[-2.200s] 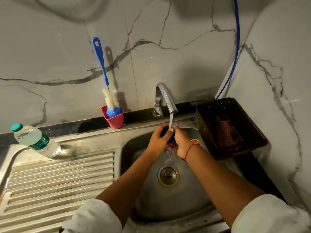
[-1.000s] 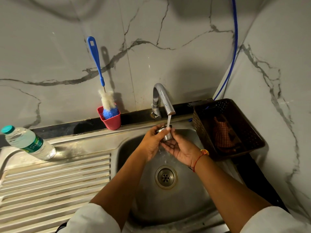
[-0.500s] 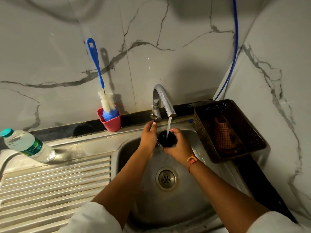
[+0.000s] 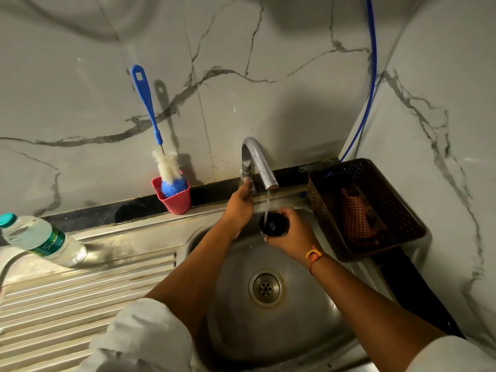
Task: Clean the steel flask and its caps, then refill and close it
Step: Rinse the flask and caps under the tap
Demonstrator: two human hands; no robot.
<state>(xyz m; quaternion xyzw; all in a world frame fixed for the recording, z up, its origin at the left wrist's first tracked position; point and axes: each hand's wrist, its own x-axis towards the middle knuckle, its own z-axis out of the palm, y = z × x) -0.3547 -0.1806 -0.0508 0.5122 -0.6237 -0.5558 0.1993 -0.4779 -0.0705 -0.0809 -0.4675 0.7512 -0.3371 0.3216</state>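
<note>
Black cap [image 4: 273,225] is sitting in the right hand [image 4: 294,233], fingers curling round it under the thin stream [image 4: 266,208]; the left hand [image 4: 240,205] is gripping the tap [image 4: 259,162] at its base, fingertips hidden; steel sink [image 4: 300,323] is lying below, marble walls [image 4: 268,76] surrounding.

At centre frame, the right hand [image 4: 291,233] held a black cap [image 4: 273,226] under a thin stream from the tap [image 4: 259,162]. The left hand [image 4: 240,204] gripped the tap's base (fingertips mostly hidden) above the sink [image 4: 316,299].
</note>
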